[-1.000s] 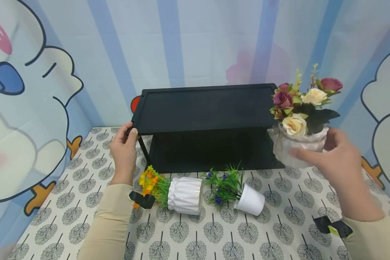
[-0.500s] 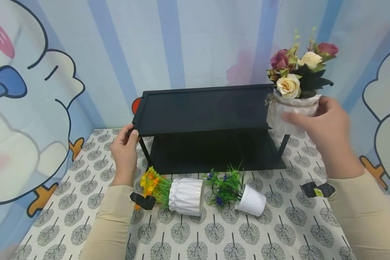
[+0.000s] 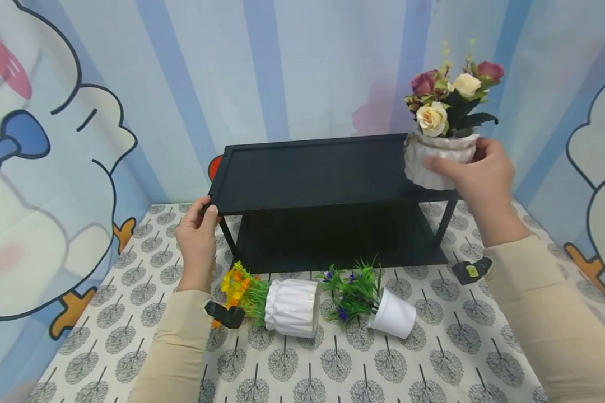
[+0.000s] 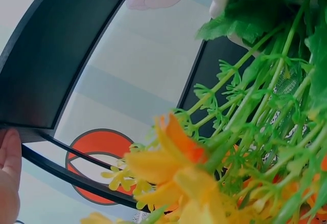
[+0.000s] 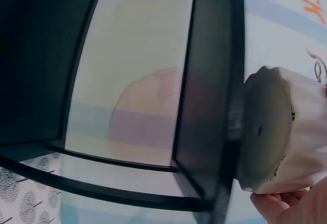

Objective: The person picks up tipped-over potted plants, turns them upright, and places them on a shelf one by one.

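Note:
My right hand [image 3: 489, 182] grips a white pleated flowerpot [image 3: 431, 165] of artificial roses [image 3: 436, 115], cream and dusky red, with twine at its rim. The pot is over the right end of a black two-tier shelf [image 3: 307, 173]. In the right wrist view its underside [image 5: 265, 132] shows beside the top tier's edge. My left hand [image 3: 198, 240] pinches the front left corner of the top tier between thumb and fingers. Part of that hand [image 4: 7, 178] shows at the corner in the left wrist view.
In front of the shelf, a white ribbed pot [image 3: 292, 308] with orange and yellow flowers [image 3: 237, 285] lies on its side. Right of it lies a smaller white pot [image 3: 393, 313] with purple-flowered greenery [image 3: 355, 291]. A cartoon-printed curtain [image 3: 322, 67] hangs behind the tree-patterned tablecloth [image 3: 307, 364].
My right hand has raised the rose pot and carried it left, from beside the shelf to above its right end. The left hand keeps its grip on the corner.

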A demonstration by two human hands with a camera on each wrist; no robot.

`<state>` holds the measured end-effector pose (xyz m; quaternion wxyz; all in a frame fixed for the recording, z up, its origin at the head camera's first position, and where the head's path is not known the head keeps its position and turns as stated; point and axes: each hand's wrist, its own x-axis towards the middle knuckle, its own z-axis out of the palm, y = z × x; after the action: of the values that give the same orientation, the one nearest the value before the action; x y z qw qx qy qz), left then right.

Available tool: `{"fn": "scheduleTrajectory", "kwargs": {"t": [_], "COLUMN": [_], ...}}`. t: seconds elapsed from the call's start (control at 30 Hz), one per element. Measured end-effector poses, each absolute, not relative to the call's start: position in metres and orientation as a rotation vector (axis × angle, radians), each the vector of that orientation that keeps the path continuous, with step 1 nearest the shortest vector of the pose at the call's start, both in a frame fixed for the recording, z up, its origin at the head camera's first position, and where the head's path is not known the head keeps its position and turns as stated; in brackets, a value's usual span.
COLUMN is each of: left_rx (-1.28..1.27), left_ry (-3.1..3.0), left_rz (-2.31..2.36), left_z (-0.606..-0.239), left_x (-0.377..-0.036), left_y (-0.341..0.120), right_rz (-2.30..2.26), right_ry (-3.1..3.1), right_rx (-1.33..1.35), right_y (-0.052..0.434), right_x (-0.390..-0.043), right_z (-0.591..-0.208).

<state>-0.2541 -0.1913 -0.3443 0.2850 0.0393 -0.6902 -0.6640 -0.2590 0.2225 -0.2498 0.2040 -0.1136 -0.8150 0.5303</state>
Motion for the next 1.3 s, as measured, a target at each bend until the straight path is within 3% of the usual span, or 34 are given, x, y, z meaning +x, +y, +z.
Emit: {"fn": "scheduleTrajectory", "kwargs": {"t": [0.5, 1.3], "left_rx": [0.087, 0.088], "left_ry": [-1.832, -1.846], "left_rz": [-1.788, -1.771], "left_z": [-0.345, -0.345], "left_x": [-0.253, -0.254], "left_y": [-0.192, -0.193], "right_rz": [1.414, 1.317], "right_ry": [-2.255, -2.298], "right_rx": [-0.352, -0.272], "right_y": [0.223, 0.217], "right_x": [-0.283, -0.289], "right_z": [-0.27, -0.279]}}
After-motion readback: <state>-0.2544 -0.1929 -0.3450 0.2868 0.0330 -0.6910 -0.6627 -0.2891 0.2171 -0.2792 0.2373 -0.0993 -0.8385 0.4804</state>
